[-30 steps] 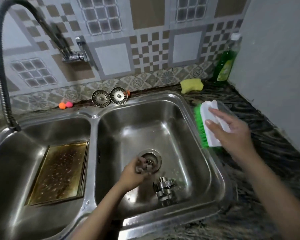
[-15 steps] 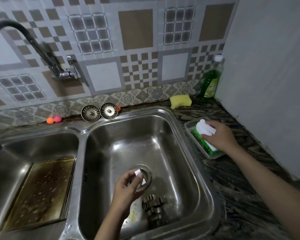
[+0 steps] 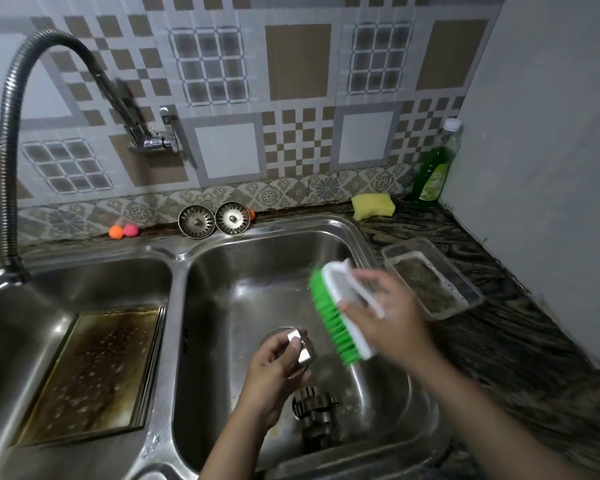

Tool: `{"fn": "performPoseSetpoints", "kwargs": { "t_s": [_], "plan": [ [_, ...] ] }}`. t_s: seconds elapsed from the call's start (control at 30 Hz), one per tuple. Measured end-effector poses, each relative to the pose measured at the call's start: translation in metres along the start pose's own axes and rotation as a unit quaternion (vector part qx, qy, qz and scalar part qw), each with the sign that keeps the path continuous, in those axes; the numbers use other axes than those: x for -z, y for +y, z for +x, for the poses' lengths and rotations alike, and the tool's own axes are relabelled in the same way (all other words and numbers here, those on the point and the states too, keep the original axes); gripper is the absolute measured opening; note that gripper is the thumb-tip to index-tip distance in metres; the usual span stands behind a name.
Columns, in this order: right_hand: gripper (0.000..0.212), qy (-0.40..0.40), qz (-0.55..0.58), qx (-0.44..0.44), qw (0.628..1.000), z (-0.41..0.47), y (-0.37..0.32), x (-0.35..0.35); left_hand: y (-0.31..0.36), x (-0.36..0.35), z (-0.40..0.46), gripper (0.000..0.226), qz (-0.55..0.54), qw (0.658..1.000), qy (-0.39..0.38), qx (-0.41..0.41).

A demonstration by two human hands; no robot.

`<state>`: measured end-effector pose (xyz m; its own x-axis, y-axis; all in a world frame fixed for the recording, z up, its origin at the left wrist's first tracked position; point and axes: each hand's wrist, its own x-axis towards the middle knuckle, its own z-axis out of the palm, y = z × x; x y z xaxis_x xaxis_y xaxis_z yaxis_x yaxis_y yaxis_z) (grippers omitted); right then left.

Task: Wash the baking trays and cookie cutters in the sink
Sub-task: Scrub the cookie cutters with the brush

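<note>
1. Sink (image 3: 357, 237) of steel, two basins, fills the counter (image 3: 520, 341); every place below is told from it.
2. Over its right basin, above the drain, the left hand (image 3: 274, 372) pinches a small metal cutter (image 3: 300, 348) between thumb and fingertips.
3. Just right of that, also over the right basin, the right hand (image 3: 385, 317) grips a white brush (image 3: 347, 306), its green bristles turned toward the cutter and not touching it.
4. More cutters (image 3: 317, 414) lie heaped on the right basin's floor, near its front wall.
5. A browned tray (image 3: 94, 372) lies flat in the left basin.
6. Two strainers (image 3: 213, 221) lean behind the sink's back rim.
7. A clear tub (image 3: 433, 277) stands on the counter just right of the sink.
8. A yellow sponge (image 3: 373, 206) and a green soap bottle (image 3: 433, 168) stand behind its right corner.
</note>
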<state>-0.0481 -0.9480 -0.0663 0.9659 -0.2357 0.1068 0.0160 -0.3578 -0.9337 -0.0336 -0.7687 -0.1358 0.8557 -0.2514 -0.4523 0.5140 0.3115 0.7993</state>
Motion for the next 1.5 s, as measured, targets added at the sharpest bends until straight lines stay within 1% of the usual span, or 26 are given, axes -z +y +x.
{"fn": "performPoseSetpoints", "kwargs": {
  "t_s": [0.03, 0.07, 0.17, 0.27, 0.33, 0.37, 0.43, 0.47, 0.53, 0.57, 0.63, 0.7, 0.77, 0.83, 0.87, 0.93, 1.0, 1.07, 1.13, 1.23, 1.33, 1.4, 1.5],
  "plan": [
    [0.042, -0.024, 0.036, -0.004, 0.999, -0.011, 0.003, -0.021, 0.001, -0.003, -0.001, 0.015, -0.022, 1.000, -0.005, 0.001],
    [0.041, -0.030, 0.058, -0.011, 0.998, -0.017, 0.008, -0.039, 0.004, -0.004, -0.002, 0.017, -0.047, 0.999, -0.009, 0.000],
    [0.043, -0.026, 0.069, -0.032, 0.997, -0.018, 0.028, -0.068, 0.008, 0.002, -0.006, 0.021, -0.081, 0.997, -0.003, -0.001],
    [0.045, -0.031, -0.006, -0.028, 0.999, -0.007, 0.047, -0.077, 0.004, 0.016, -0.011, 0.020, -0.082, 0.996, 0.012, 0.011],
    [0.045, -0.015, -0.057, -0.035, 0.998, 0.002, 0.055, -0.078, 0.003, 0.022, -0.012, 0.020, -0.079, 0.997, 0.014, 0.013],
    [0.044, 0.003, -0.059, -0.043, 0.997, 0.005, 0.055, -0.078, 0.002, 0.024, -0.012, 0.020, -0.077, 0.997, 0.017, 0.010],
    [0.041, 0.039, -0.019, -0.052, 0.998, 0.004, 0.049, -0.081, 0.005, 0.028, -0.011, 0.019, -0.075, 0.997, 0.028, -0.002],
    [0.039, 0.042, 0.018, -0.048, 0.998, -0.001, 0.043, -0.085, 0.007, 0.029, -0.009, 0.018, -0.075, 0.997, 0.031, -0.007],
    [0.041, 0.006, 0.084, -0.039, 0.996, -0.014, 0.038, -0.096, 0.009, 0.034, -0.006, 0.022, -0.082, 0.996, 0.026, -0.006],
    [0.044, -0.010, 0.093, -0.032, 0.995, -0.021, 0.039, -0.101, 0.011, 0.035, -0.005, 0.025, -0.087, 0.996, 0.019, -0.002],
    [0.048, -0.022, 0.071, -0.022, 0.997, -0.029, 0.046, -0.105, 0.009, 0.038, -0.002, 0.030, -0.079, 0.997, 0.006, 0.012],
    [0.047, -0.025, 0.047, -0.035, 0.998, -0.025, 0.052, -0.103, 0.004, 0.040, -0.002, 0.033, -0.067, 0.997, 0.005, 0.030],
    [0.046, -0.035, -0.004, -0.028, 0.999, -0.019, 0.051, -0.098, 0.000, 0.042, -0.002, 0.032, -0.057, 0.998, 0.009, 0.036],
    [0.048, -0.020, -0.056, -0.027, 0.998, -0.009, 0.049, -0.088, 0.002, 0.044, -0.003, 0.028, -0.025, 0.999, 0.002, 0.026],
    [0.047, -0.001, -0.056, -0.036, 0.998, -0.003, 0.048, -0.081, 0.005, 0.044, -0.005, 0.026, -0.002, 1.000, -0.002, 0.014],
    [0.042, 0.022, -0.019, -0.054, 0.998, 0.007, 0.044, -0.068, 0.012, 0.046, -0.005, 0.031, 0.064, 0.998, -0.012, -0.016],
    [0.037, 0.005, 0.044, -0.069, 0.997, 0.012, 0.036, -0.064, 0.016, 0.047, -0.002, 0.044, 0.123, 0.991, -0.020, -0.045],
    [0.034, -0.026, 0.117, -0.097, 0.988, 0.008, 0.031, -0.069, 0.018, 0.049, 0.002, 0.059, 0.134, 0.988, -0.031, -0.062],
    [0.031, -0.029, 0.190, -0.144, 0.971, -0.002, 0.031, -0.076, 0.019, 0.049, 0.003, 0.064, 0.129, 0.988, -0.016, -0.078],
    [0.029, -0.007, 0.278, -0.209, 0.938, -0.019, 0.034, -0.086, 0.014, 0.047, 0.004, 0.048, 0.054, 0.993, 0.034, -0.094],
    [0.026, 0.033, 0.324, -0.229, 0.917, -0.033, 0.037, -0.100, 0.006, 0.038, 0.001, 0.033, 0.018, 0.991, 0.064, -0.113],
    [0.029, 0.062, 0.340, -0.233, 0.909, -0.037, 0.039, -0.106, 0.002, 0.033, -0.004, 0.025, 0.024, 0.990, 0.064, -0.124],
    [0.034, 0.079, 0.343, -0.236, 0.906, -0.040, 0.042, -0.108, -0.003, 0.033, -0.008, 0.020, 0.029, 0.993, 0.038, -0.108]
  ]
}}
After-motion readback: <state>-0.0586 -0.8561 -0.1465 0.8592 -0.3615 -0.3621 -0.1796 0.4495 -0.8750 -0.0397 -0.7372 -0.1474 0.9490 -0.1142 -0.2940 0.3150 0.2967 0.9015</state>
